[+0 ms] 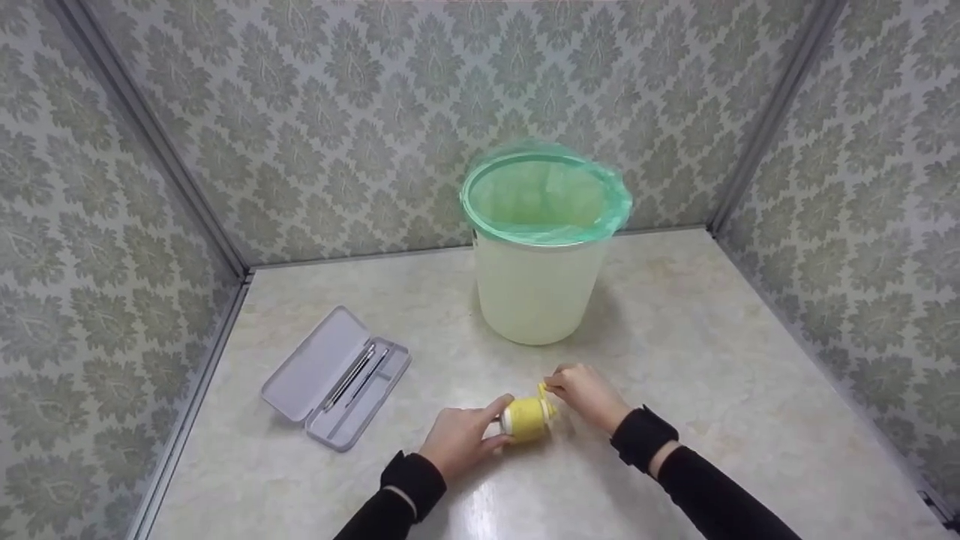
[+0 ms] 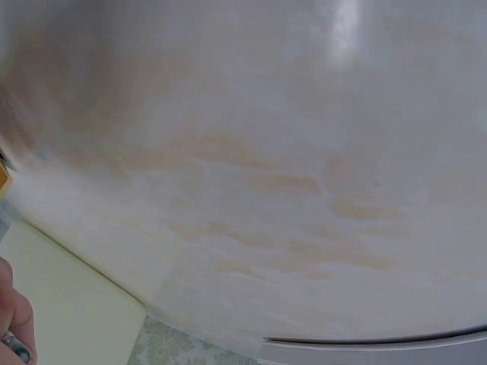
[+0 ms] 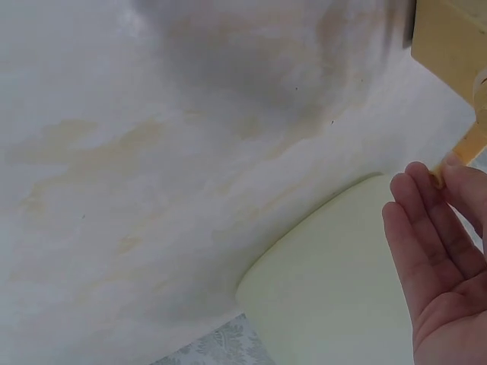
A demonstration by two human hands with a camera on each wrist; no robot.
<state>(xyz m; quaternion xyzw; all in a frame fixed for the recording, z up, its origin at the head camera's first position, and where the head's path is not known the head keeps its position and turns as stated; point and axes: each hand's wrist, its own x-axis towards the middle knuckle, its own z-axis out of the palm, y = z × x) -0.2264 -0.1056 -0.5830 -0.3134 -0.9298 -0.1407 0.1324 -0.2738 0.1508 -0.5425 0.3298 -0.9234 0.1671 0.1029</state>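
Note:
A yellow hand-crank pencil sharpener (image 1: pixel 526 418) with a white end lies low over the table in the head view. My left hand (image 1: pixel 461 439) grips it at the white end, thumb and fingers on either side. From the other side, my right hand (image 1: pixel 589 394) pinches the small yellow crank (image 3: pixel 466 146) between thumb and forefinger; its other fingers extend loosely in the right wrist view. Only a bit of the left hand's fingers (image 2: pixel 17 315) shows in the left wrist view, with a small dark, shiny end beside them.
Left of the hands lies an opened pale grey pencil case (image 1: pixel 311 367) with several slim silver and dark pens (image 1: pixel 352 376) inside. A pale bin (image 1: pixel 536 292) lined with a green plastic bag (image 1: pixel 555 234) stands behind the hands. Patterned walls (image 1: pixel 420 112) enclose the table.

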